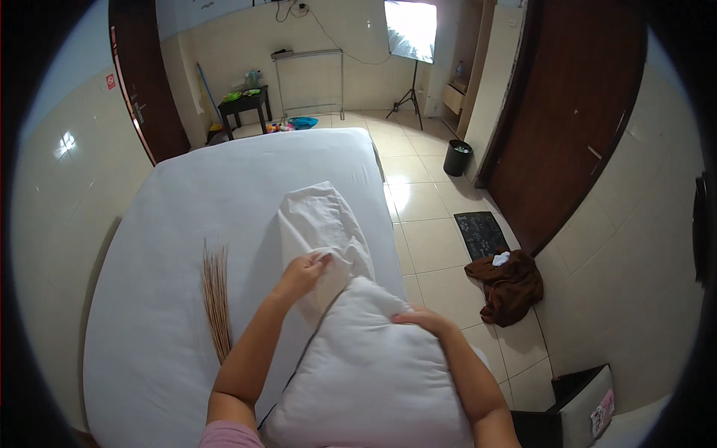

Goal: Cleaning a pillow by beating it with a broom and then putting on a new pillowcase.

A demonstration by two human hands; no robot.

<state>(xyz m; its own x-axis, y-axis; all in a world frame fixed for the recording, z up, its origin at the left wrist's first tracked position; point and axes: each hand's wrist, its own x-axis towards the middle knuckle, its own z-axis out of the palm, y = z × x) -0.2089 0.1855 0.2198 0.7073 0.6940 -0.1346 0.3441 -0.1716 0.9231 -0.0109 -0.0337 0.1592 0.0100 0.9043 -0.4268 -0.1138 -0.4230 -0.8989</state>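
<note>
A plump white pillow (373, 366) with dark piping along its left edge lies close in front of me. Its far corner meets the opening of a white pillowcase (317, 213), which stretches away over the bed. My left hand (302, 272) pinches the pillowcase near that opening, fingers closed on the cloth. On the pillow's right side rests my right hand (424, 319), pressing into the fabric; its thumb side shows, while the other fingers are partly hidden. How far the corner reaches into the case is hard to see.
White sheeting covers the bed (187, 194); a stick broom (216, 299) lies on it at left. Right of the bed, a brown cloth (511, 287) and a dark mat (480, 235) lie on the tiles, with a black bin (457, 158) beyond. A small black table (246, 104) and lit softbox (412, 30) stand at the back.
</note>
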